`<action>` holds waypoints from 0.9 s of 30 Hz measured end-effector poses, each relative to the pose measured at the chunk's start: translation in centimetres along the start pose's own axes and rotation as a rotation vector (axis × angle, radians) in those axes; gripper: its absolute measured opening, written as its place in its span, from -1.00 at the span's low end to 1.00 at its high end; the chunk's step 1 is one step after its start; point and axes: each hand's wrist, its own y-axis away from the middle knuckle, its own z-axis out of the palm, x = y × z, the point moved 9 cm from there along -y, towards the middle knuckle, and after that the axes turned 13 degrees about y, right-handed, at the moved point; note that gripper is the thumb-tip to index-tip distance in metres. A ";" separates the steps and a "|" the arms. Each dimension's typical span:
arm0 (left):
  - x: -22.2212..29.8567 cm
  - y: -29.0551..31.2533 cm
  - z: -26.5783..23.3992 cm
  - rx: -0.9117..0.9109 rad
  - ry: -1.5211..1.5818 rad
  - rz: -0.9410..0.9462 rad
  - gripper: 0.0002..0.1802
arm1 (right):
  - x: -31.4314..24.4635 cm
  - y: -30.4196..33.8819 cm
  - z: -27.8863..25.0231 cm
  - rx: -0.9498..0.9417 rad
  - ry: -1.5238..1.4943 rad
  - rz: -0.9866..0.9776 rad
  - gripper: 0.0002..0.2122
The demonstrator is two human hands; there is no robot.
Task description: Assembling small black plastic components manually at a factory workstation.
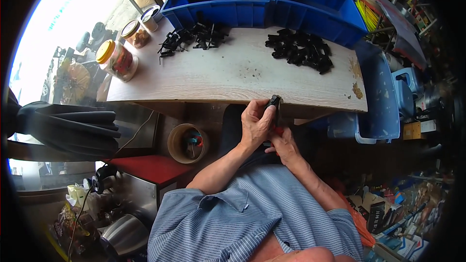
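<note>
Just off the table's front edge, my left hand (256, 123) pinches a small black plastic part (274, 101) between thumb and fingers. Below it, my right hand (286, 146) is closed round a red-handled hand tool (278, 130). The tool's upper end reaches up to the black part; its exact kind is mostly hidden by my fingers. On the table lie two heaps of similar black parts: a looser left heap (206, 36) and a denser right heap (303, 51).
Two blue bins (218, 14) (315, 17) stand along the table's (233, 75) back. At its left are a yellow-lidded jar (118, 61) and another jar (137, 36). Below are a round bucket (172, 143) and a red-topped cabinet (150, 167); a pale blue tub (374, 111) stands right.
</note>
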 end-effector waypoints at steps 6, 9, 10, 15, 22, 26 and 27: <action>-0.4 -0.2 -0.4 -0.008 -0.024 0.003 -0.83 | -0.3 0.2 0.1 0.018 0.015 -0.019 -0.64; -0.6 -0.2 -0.4 -0.015 -0.005 -0.004 -0.83 | -0.4 0.2 0.0 0.029 0.030 -0.017 -0.64; -0.6 -0.2 -0.4 -0.015 -0.005 -0.005 -0.83 | -0.5 0.2 0.0 0.019 0.045 -0.027 -0.64; -0.7 -0.3 -0.4 -0.026 -0.048 -0.009 -0.83 | 0.1 0.0 0.1 -0.012 0.034 -0.003 -0.67; -1.0 -0.4 -0.5 -0.053 -0.060 0.002 -0.84 | 1.4 -0.2 0.6 -0.040 -0.061 0.029 -0.76; -0.9 -0.2 -0.5 -0.025 -0.043 0.006 -0.85 | 1.4 -0.3 0.6 -0.067 -0.044 0.042 -0.80; -0.9 -0.2 -0.5 -0.015 -0.020 0.025 -0.86 | 1.4 -0.3 0.6 -0.039 -0.067 0.043 -0.77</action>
